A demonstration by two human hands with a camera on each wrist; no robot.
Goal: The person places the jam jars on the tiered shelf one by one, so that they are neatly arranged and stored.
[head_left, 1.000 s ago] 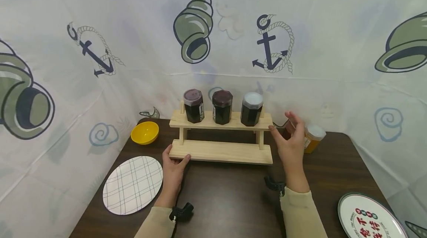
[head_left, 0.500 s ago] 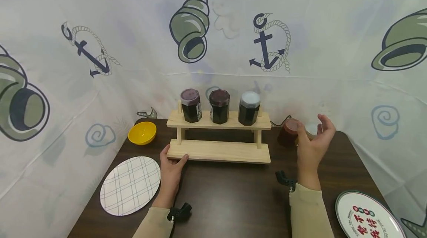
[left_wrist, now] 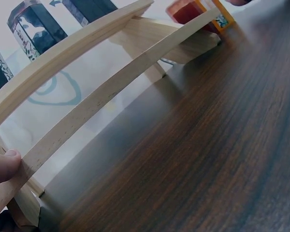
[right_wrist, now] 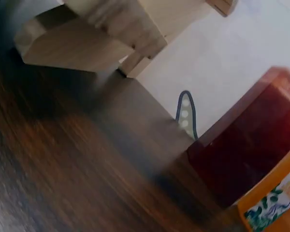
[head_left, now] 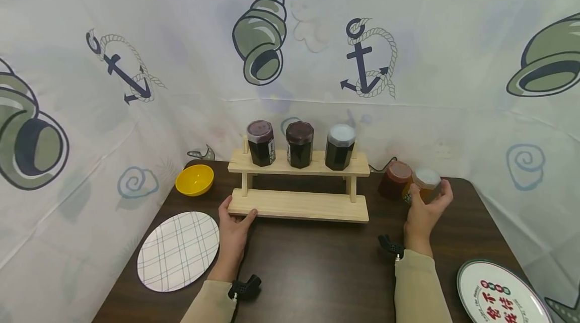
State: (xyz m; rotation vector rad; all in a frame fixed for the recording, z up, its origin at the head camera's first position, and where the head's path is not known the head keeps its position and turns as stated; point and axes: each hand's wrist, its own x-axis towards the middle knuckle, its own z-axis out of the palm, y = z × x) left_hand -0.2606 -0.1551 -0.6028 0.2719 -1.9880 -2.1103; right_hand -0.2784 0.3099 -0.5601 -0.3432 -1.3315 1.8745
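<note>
A two-tier wooden display rack (head_left: 299, 205) stands at the back of the table. My left hand (head_left: 234, 235) grips the front left corner of its lower shelf, thumb (left_wrist: 5, 166) on the board's edge. Three dark jars (head_left: 299, 148) stand in a row on the upper shelf, one with a whitish lid. To the right of the rack, a dark red jar (head_left: 395, 182) stands close beside an orange jar (head_left: 418, 192) with a pale lid. My right hand (head_left: 423, 217) is around the orange jar, thumb at its front left and a finger at its right. The other fingertips are hidden.
A yellow bowl (head_left: 195, 180) sits at the back left, above a round checked plate (head_left: 178, 252). At the front right lies a white plate with red characters (head_left: 498, 288). A printed cloth (head_left: 317, 71) hangs behind the dark table (head_left: 312, 272).
My right hand has moved right from the rack's end, past the red jar, then down to the orange jar. My left hand keeps its hold on the rack.
</note>
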